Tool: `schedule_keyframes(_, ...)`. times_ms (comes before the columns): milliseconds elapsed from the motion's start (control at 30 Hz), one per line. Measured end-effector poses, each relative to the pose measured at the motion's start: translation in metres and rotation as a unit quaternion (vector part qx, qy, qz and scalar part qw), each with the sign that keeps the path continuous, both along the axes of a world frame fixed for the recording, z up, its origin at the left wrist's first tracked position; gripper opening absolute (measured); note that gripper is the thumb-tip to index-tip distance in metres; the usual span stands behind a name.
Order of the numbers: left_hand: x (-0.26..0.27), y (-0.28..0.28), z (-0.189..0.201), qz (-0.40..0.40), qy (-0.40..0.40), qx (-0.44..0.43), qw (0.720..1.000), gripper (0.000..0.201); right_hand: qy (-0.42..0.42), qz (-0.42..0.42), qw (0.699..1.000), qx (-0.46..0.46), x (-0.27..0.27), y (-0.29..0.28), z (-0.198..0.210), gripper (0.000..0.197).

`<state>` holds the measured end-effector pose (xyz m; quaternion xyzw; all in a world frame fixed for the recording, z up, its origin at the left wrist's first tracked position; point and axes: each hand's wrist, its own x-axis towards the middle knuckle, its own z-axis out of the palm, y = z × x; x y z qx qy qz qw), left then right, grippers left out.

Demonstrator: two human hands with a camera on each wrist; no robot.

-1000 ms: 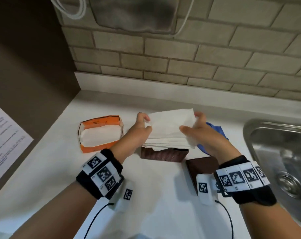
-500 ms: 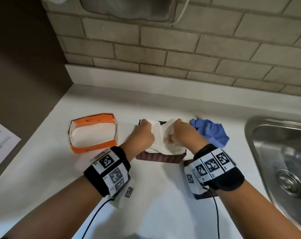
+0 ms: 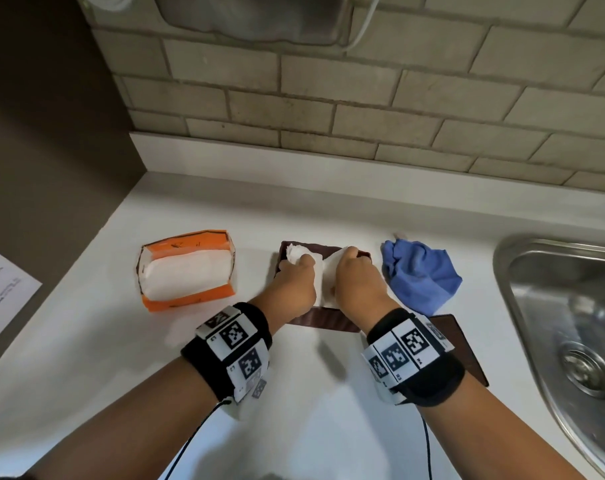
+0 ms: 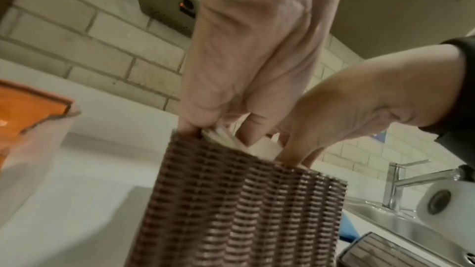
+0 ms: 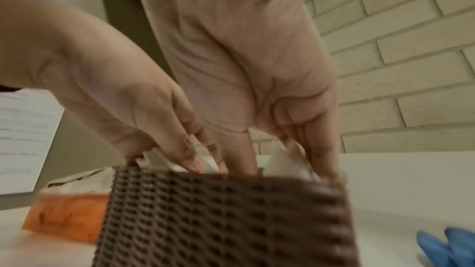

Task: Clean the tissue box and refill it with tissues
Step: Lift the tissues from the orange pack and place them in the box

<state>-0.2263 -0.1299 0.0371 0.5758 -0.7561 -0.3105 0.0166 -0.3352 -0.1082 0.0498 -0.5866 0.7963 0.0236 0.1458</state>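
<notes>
Step in hand: refill. You have both hands down in the brown woven tissue box [image 3: 323, 323], which stands open-topped on the white counter [image 3: 103, 341] between the orange tissue pack [image 3: 187, 270] and the crumpled blue cloth [image 3: 420, 271].

Left hand [image 3: 294, 285]: fingers [image 4: 246, 129] extended downward, pushing the white tissues [image 3: 320, 271] against the inside of the near wall; no clamp visible, just straight fingers pressing. Right hand [image 3: 358, 282]: same posture in the right wrist view, fingers [image 5: 318, 149] straight and slightly spread, tips below the rim with tissue folds showing between them.

The tissue stack sits partly bunched; a fold rises above the rim at the far left corner. Judgement: the stack is in the box but not yet seated flat.

The box lid [image 3: 463, 348] lies on the counter by your right wrist, just beside the sink [image 3: 522, 265].

Next move, as I read it: press the corners down evenly, free one top sheet, withdraw both hands without dragging tissues back up, then reach for the lid. Some tissues are left in the orange pack.
</notes>
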Motion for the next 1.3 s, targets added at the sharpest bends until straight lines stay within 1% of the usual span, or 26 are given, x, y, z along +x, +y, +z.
schedule_keyframes(33,0.001,0.001,0.002,-0.008,-0.003,-0.019,1.000,0.037,0.022,0.011,1.000,-0.015,-0.002,0.002,0.003,0.045)
schedule_keyframes(100,0.003,0.005,0.007,-0.022,-0.035,-0.076,0.996,0.034,0.098,0.051,0.992,-0.059,-0.008,0.007,0.013,0.053)
schedule_keyframes(133,0.004,0.007,0.010,-0.022,-0.046,-0.110,0.993,0.035,0.109,0.072,0.988,-0.085,-0.013,0.007,0.017,0.054)
schedule_keyframes(167,0.004,0.008,0.013,-0.018,-0.042,-0.139,0.989,0.036,0.091,0.092,0.987,-0.092,-0.016,0.005,0.020,0.055)
schedule_keyframes(200,0.003,0.008,0.015,-0.021,-0.031,-0.156,0.987,0.036,0.051,0.121,0.987,-0.096,-0.018,0.005,0.021,0.056)
schedule_keyframes(267,0.000,0.004,0.014,-0.042,-0.009,-0.143,0.989,0.035,-0.024,0.169,0.983,-0.061,-0.022,0.001,0.017,0.066)
schedule_keyframes(300,-0.002,0.003,0.012,-0.050,-0.004,-0.122,0.991,0.035,-0.033,0.183,0.982,-0.036,-0.023,-0.001,0.012,0.072)
schedule_keyframes(367,-0.005,0.002,0.006,-0.052,-0.007,-0.080,0.995,0.036,-0.017,0.193,0.981,0.006,-0.023,-0.003,0.000,0.077)
schedule_keyframes(467,-0.004,0.003,-0.003,-0.047,-0.006,-0.032,0.998,0.037,0.017,0.189,0.981,0.030,-0.023,-0.003,-0.012,0.073)
schedule_keyframes(567,0.004,0.007,-0.002,-0.011,0.041,-0.021,0.999,0.035,0.036,0.186,0.981,0.041,-0.022,-0.006,-0.014,0.072)
schedule_keyframes(633,0.012,0.013,0.008,-0.010,0.075,-0.044,0.996,0.036,0.043,0.187,0.980,0.060,-0.021,-0.007,-0.009,0.072)
schedule_keyframes(700,0.028,0.020,0.019,0.007,0.132,-0.080,0.988,0.035,0.050,0.183,0.979,0.074,-0.022,-0.007,0.004,0.072)
schedule_keyframes(767,0.057,0.020,0.030,0.062,0.190,-0.124,0.972,0.029,0.063,0.180,0.981,0.043,-0.015,-0.007,0.024,0.068)
schedule_keyframes(833,0.094,0.012,0.033,0.135,0.210,-0.144,0.958,0.023,0.046,0.192,0.980,-0.038,0.002,-0.007,0.042,0.058)
schedule_keyframes(900,0.131,-0.002,0.028,0.196,0.182,-0.125,0.955,0.023,-0.040,0.230,0.965,-0.121,0.032,-0.005,0.054,0.047)
schedule_keyframes(933,0.147,-0.010,0.022,0.207,0.150,-0.116,0.960,0.023,-0.086,0.261,0.951,-0.139,0.051,-0.004,0.055,0.042)
schedule_keyframes(967,0.162,-0.019,0.015,0.203,0.109,-0.113,0.966,0.022,-0.122,0.297,0.937,-0.139,0.070,-0.004,0.053,0.038)
schedule_keyframes(1000,0.173,-0.028,0.006,0.186,0.066,-0.108,0.974,0.022,-0.140,0.336,0.923,-0.123,0.089,-0.003,0.046,0.036)
schedule_keyframes(1033,0.182,-0.036,-0.004,0.161,0.024,-0.097,0.982,0.021,-0.137,0.373,0.912,-0.102,0.106,-0.005,0.036,0.034)
schedule_keyframes(1067,0.188,-0.043,-0.011,0.135,-0.013,-0.084,0.987,0.020,-0.116,0.401,0.905,-0.082,0.122,-0.007,0.023,0.032)
schedule_keyframes(1133,0.194,-0.053,-0.025,0.099,-0.053,-0.060,0.992,0.021,-0.059,0.422,0.903,-0.052,0.143,-0.011,-0.001,0.032)
schedule_keyframes(1200,0.196,-0.058,-0.033,0.075,-0.093,-0.050,0.992,0.034,-0.029,0.421,0.906,-0.031,0.152,-0.013,-0.017,0.035)
schedule_keyframes(1300,0.194,-0.061,-0.045,0.048,-0.141,-0.060,0.987,0.050,-0.011,0.423,0.906,-0.013,0.151,-0.012,-0.027,0.037)
